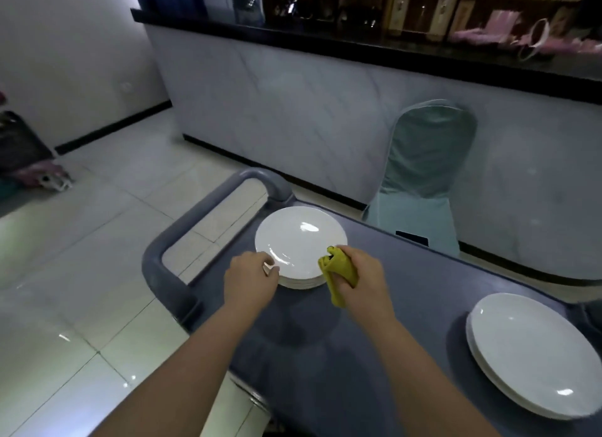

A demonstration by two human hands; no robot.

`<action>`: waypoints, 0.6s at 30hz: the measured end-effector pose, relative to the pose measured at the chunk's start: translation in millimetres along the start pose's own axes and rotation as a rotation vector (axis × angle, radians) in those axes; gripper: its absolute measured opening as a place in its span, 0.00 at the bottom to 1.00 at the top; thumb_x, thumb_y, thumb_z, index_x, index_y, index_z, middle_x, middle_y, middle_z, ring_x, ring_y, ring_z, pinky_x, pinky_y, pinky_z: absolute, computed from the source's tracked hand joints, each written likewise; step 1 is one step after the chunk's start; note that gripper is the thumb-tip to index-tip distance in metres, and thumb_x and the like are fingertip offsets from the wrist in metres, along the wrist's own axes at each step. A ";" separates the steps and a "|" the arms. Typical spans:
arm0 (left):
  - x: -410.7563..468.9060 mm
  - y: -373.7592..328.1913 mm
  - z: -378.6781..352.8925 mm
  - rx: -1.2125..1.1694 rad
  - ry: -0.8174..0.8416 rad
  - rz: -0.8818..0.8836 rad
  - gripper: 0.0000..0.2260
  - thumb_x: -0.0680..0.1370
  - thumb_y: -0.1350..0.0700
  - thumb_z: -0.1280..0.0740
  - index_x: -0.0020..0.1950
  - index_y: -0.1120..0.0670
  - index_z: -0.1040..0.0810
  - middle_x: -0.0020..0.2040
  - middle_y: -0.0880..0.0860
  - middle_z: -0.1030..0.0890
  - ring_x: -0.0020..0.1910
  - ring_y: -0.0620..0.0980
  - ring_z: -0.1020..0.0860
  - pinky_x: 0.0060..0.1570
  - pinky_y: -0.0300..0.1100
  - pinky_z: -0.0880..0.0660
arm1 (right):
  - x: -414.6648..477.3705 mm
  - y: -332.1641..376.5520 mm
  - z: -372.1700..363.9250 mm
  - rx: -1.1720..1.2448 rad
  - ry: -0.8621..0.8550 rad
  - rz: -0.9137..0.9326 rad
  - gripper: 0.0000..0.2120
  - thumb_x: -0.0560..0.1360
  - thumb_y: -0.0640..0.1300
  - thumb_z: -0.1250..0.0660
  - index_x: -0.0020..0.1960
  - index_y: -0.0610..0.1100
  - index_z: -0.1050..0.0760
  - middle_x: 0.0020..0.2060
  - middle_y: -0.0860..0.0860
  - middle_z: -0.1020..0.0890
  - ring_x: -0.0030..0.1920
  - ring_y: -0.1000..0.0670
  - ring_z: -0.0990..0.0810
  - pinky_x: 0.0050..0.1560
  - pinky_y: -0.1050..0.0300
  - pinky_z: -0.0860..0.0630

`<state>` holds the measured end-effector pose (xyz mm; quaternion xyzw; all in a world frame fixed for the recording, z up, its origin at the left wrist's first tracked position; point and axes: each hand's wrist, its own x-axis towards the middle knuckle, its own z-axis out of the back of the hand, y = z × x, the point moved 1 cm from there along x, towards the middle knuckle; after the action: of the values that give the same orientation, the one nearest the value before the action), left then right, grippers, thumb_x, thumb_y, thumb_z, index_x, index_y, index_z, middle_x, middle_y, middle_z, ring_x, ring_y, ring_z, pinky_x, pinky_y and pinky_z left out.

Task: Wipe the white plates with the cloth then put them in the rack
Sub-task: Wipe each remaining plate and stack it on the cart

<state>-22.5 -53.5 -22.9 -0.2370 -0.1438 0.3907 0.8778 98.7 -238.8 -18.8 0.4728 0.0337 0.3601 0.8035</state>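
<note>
Here, white plates (299, 237) on grey cart (407, 306); tiled floor (97, 241).

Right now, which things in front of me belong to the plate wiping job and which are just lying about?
Job: left plate stack, its rim pinched by the left hand; yellow cloth gripped in the right hand; right plate stack; grey cart under both. No rack in view.
Lying about: covered chair; dark flat object on the cart's far edge; bags on the floor.
</note>
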 end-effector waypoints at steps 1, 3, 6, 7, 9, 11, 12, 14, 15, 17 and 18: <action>3.7 6.6 -0.8 -0.037 0.001 0.047 0.07 0.74 0.47 0.32 0.42 0.49 0.20 0.43 0.48 0.22 0.48 0.53 0.24 0.44 0.47 0.25 | 2.2 -1.4 -6.2 0.004 0.004 -0.006 0.18 0.74 0.43 0.28 0.64 0.45 0.24 0.57 0.51 0.19 0.58 0.45 0.22 0.59 0.44 0.26; 12.8 15.2 -4.8 -0.140 0.068 0.185 0.14 0.74 0.44 0.32 0.34 0.51 0.27 0.35 0.47 0.24 0.39 0.50 0.25 0.36 0.43 0.28 | 5.5 -3.3 -15.9 0.017 0.014 -0.029 0.18 0.74 0.44 0.28 0.64 0.48 0.24 0.56 0.53 0.19 0.57 0.46 0.22 0.58 0.45 0.26; 26.6 16.2 -15.2 -0.350 0.211 0.389 0.21 0.75 0.43 0.33 0.30 0.54 0.34 0.28 0.48 0.31 0.28 0.47 0.32 0.29 0.40 0.36 | 10.5 -5.1 -23.8 0.047 0.010 -0.065 0.17 0.74 0.44 0.28 0.62 0.50 0.23 0.54 0.55 0.19 0.56 0.50 0.22 0.56 0.47 0.24; 30.2 16.0 -19.9 -0.404 0.230 0.425 0.21 0.75 0.43 0.32 0.29 0.54 0.34 0.27 0.48 0.31 0.28 0.47 0.32 0.29 0.40 0.37 | 12.2 -6.2 -25.1 0.058 -0.001 -0.071 0.17 0.73 0.44 0.28 0.62 0.50 0.23 0.54 0.56 0.19 0.55 0.51 0.21 0.56 0.47 0.24; 32.1 17.1 -26.6 -0.493 0.239 0.457 0.20 0.75 0.46 0.31 0.29 0.55 0.32 0.28 0.49 0.28 0.29 0.48 0.31 0.30 0.39 0.36 | 13.7 -7.4 -25.1 0.081 -0.014 -0.077 0.17 0.73 0.44 0.28 0.61 0.51 0.23 0.53 0.56 0.19 0.54 0.52 0.21 0.55 0.48 0.23; 33.6 22.4 -30.4 -0.586 0.244 0.479 0.18 0.75 0.48 0.30 0.30 0.55 0.31 0.28 0.51 0.26 0.30 0.50 0.29 0.34 0.40 0.32 | 17.6 -8.8 -24.7 0.109 -0.026 -0.094 0.16 0.72 0.45 0.28 0.59 0.53 0.22 0.52 0.58 0.18 0.53 0.55 0.20 0.53 0.51 0.22; 34.3 25.4 -30.3 -0.627 0.252 0.488 0.18 0.75 0.50 0.30 0.29 0.55 0.31 0.27 0.51 0.25 0.31 0.51 0.28 0.36 0.41 0.31 | 19.6 -9.2 -24.0 0.122 -0.039 -0.102 0.15 0.72 0.46 0.28 0.58 0.55 0.22 0.51 0.59 0.18 0.53 0.56 0.20 0.52 0.55 0.22; 36.3 32.4 -27.4 -0.677 0.261 0.500 0.18 0.76 0.51 0.30 0.30 0.54 0.31 0.28 0.51 0.24 0.32 0.51 0.27 0.36 0.42 0.29 | 23.4 -10.0 -21.3 0.145 -0.058 -0.116 0.14 0.72 0.49 0.28 0.57 0.57 0.23 0.50 0.61 0.18 0.52 0.57 0.19 0.50 0.60 0.23; 37.5 36.2 -25.5 -0.708 0.262 0.515 0.16 0.76 0.52 0.31 0.31 0.55 0.31 0.29 0.52 0.25 0.32 0.50 0.27 0.35 0.41 0.29 | 24.8 -10.4 -20.1 0.152 -0.061 -0.123 0.14 0.72 0.48 0.28 0.57 0.57 0.23 0.50 0.61 0.18 0.52 0.57 0.19 0.49 0.60 0.23; 40.3 44.3 -20.2 -0.800 0.254 0.560 0.13 0.77 0.53 0.31 0.35 0.55 0.29 0.32 0.53 0.25 0.33 0.49 0.27 0.30 0.40 0.29 | 27.3 -11.6 -17.9 0.159 -0.071 -0.128 0.15 0.73 0.45 0.27 0.57 0.57 0.23 0.50 0.60 0.18 0.52 0.57 0.19 0.50 0.59 0.22; 42.2 48.5 -17.0 -0.837 0.241 0.576 0.11 0.77 0.54 0.31 0.37 0.55 0.28 0.33 0.53 0.24 0.33 0.49 0.26 0.30 0.40 0.29 | 28.6 -12.7 -17.0 0.168 -0.076 -0.130 0.15 0.73 0.44 0.27 0.57 0.56 0.22 0.50 0.60 0.18 0.51 0.56 0.19 0.50 0.58 0.21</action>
<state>-17.4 1.4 -60.1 -0.6409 -0.1147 0.4953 0.5751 120.1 -212.5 -29.9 0.5487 0.0636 0.2849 0.7834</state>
